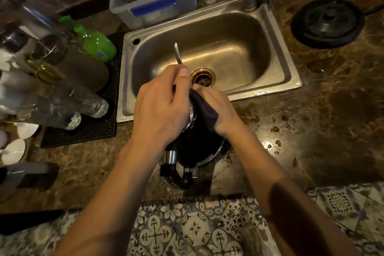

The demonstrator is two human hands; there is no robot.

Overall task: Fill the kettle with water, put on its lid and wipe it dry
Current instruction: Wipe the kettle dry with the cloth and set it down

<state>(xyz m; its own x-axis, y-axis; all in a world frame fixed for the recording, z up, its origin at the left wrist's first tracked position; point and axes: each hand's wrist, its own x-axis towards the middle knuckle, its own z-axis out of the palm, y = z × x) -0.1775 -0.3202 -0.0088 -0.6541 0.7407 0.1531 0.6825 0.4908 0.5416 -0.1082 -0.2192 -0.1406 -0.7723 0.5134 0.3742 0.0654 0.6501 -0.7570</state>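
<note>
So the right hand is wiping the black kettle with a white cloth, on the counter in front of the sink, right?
Not quite: the cloth is dark, not white. The head view shows the right hand pressing it on the kettle, in front of the sink.

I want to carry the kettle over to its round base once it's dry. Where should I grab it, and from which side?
Grip the kettle by its black handle, coming from the near side, the counter's front edge. The handle points toward the person and is free, whereas the left hand covers the top, the right hand presses the cloth there, and the thin spout faces the sink.
</note>
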